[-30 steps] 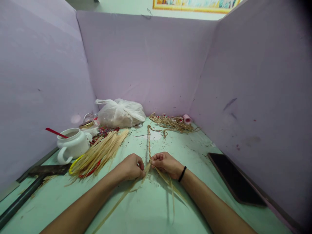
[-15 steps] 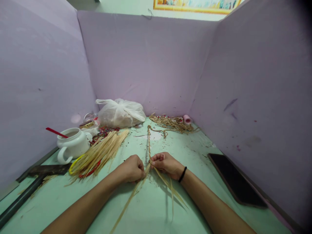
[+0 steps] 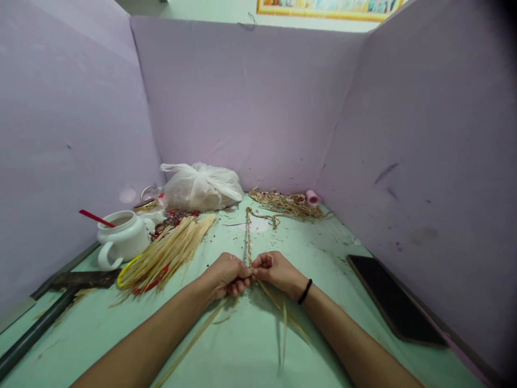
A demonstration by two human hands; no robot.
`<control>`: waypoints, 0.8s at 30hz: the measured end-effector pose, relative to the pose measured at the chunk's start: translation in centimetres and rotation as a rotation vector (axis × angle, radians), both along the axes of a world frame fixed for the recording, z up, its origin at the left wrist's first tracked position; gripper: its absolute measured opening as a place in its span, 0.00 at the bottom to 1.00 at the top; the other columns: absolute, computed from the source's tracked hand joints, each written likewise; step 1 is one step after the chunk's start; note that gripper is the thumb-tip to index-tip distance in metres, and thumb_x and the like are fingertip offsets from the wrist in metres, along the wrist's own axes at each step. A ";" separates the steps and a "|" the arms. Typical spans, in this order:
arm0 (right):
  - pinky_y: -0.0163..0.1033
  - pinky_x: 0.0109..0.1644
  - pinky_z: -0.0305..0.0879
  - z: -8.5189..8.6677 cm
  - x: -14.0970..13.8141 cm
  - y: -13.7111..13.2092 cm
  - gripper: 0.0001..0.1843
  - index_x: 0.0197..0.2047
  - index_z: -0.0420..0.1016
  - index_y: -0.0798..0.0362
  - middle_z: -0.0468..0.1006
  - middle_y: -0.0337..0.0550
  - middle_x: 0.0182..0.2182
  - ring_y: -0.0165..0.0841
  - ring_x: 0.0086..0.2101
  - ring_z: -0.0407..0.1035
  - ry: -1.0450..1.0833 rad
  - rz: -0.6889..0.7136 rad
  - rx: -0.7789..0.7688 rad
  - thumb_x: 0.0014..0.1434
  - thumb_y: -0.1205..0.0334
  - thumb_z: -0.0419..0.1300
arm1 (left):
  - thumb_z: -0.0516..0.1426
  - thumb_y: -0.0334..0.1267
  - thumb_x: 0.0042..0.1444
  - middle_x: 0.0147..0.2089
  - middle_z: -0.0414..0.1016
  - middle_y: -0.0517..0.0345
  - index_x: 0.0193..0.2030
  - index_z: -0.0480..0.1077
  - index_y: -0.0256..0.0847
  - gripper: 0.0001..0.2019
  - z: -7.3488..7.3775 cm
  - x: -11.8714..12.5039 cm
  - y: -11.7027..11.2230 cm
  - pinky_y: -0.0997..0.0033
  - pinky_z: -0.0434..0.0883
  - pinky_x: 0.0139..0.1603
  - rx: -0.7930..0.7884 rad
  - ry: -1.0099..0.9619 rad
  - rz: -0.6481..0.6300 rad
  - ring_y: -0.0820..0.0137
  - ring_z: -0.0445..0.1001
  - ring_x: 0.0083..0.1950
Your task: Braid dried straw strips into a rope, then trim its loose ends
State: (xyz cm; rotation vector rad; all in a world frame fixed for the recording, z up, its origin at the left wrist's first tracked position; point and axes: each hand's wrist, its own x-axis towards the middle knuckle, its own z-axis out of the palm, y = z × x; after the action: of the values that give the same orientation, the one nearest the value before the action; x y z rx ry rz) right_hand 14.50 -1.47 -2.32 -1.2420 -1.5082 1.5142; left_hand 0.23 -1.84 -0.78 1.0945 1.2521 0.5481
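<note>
On the green tabletop (image 3: 327,269), a tan, ropelike cord (image 3: 249,237) trails loose strands (image 3: 284,326).

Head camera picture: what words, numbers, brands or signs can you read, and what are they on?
None can be read.
The braid, white pot, plastic bag and black phone show no lettering.
The framed picture at the top is cut off and blurred, and the pink spool is too small to tell.
</note>
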 end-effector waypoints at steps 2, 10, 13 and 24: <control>0.29 0.22 0.53 -0.2 0.0 0.1 0.04 0.19 0.67 0.57 0.70 0.36 0.15 0.23 0.18 0.58 -0.060 -0.004 0.040 0.37 0.70 0.60 | 0.54 0.32 0.40 0.12 0.63 0.61 0.15 0.63 0.34 0.07 -0.1 -0.1 0.0 0.80 0.51 0.09 0.031 0.020 -0.025 0.79 0.57 0.10; 0.29 0.19 0.48 0.3 0.3 -0.3 0.03 0.19 0.70 0.57 0.65 0.35 0.13 0.23 0.16 0.54 -0.471 -0.045 0.173 0.39 0.67 0.56 | 0.50 0.29 0.38 0.08 0.55 0.67 0.15 0.60 0.37 0.05 -0.5 0.4 -0.4 0.79 0.44 0.10 0.186 0.103 0.020 0.82 0.47 0.08; 0.30 0.20 0.49 0.9 0.6 -0.6 0.07 0.19 0.73 0.57 0.69 0.39 0.14 0.25 0.18 0.58 -0.613 -0.052 0.252 0.40 0.65 0.55 | 0.50 0.28 0.37 0.08 0.55 0.67 0.15 0.60 0.37 0.05 -0.8 0.8 -0.5 0.79 0.45 0.10 0.201 0.095 0.036 0.81 0.48 0.08; 0.32 0.21 0.46 2.0 0.9 -1.3 0.07 0.18 0.75 0.57 0.70 0.41 0.13 0.25 0.18 0.57 -0.749 -0.007 0.287 0.40 0.65 0.57 | 0.50 0.28 0.38 0.07 0.53 0.66 0.13 0.58 0.38 0.07 -0.3 1.5 -0.8 0.77 0.44 0.10 0.169 0.171 0.060 0.80 0.48 0.08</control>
State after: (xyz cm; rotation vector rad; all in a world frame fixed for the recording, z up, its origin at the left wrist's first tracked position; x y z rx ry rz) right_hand 15.39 -2.72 -0.30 -1.7241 -2.0837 0.7937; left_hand 1.73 -2.60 -1.09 1.2695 1.4101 0.6249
